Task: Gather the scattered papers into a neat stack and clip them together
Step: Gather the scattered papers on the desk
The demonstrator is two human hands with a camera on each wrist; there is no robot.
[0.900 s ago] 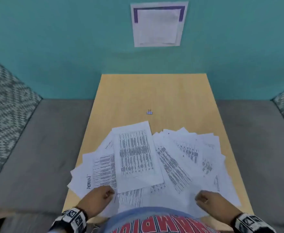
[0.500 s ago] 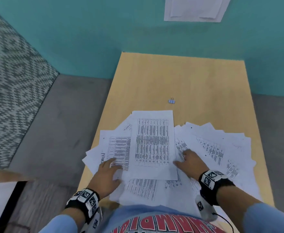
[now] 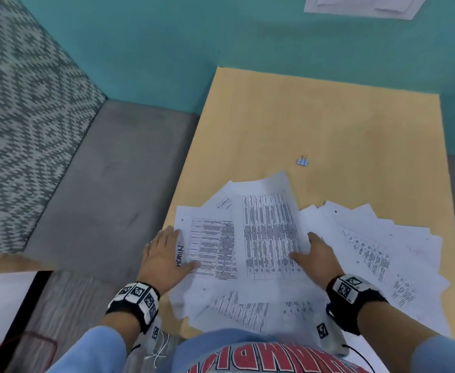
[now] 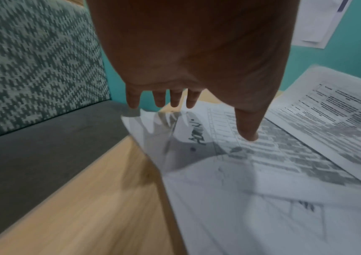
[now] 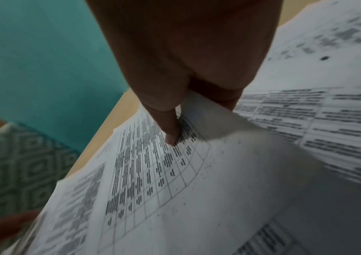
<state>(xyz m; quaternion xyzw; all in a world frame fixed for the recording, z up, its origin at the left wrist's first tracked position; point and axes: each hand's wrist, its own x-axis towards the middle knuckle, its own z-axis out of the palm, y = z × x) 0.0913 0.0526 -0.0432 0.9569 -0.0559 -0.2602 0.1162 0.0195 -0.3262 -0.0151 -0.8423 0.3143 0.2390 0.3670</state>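
Papers (image 3: 269, 238) lie fanned and overlapping across the near half of the desk (image 3: 328, 125), spreading from about 9 o'clock round to 3 o'clock of the pile's middle. Printed tables face up; one sheet at the left edge bears handwriting.

Left hand (image 3: 164, 257): flat, fingers straight and spread, palm down on the left margin of the pile. Left wrist view shows the thumb tip touching a printed sheet and the four fingers reaching past the paper edge toward the desk's left rim. Grip loose, holding nothing.

Right hand (image 3: 315, 254): at the right side of the tall central sheet. Right wrist view shows the thumb on top of that sheet and fingers beneath its lifted edge, so the grip pinches the sheet. Edge curls upward at the hand.

Binder clip (image 3: 302, 161): small, pale blue, alone on bare desk at 12 o'clock of the pile, apart from the papers, untouched.

Surroundings: grey bench seat (image 3: 108, 184) at 9 o'clock of the desk, patterned cushion (image 3: 24, 125) beyond it, teal wall (image 3: 221, 30) at 12 o'clock with a white sheet (image 3: 361, 6) pinned up.
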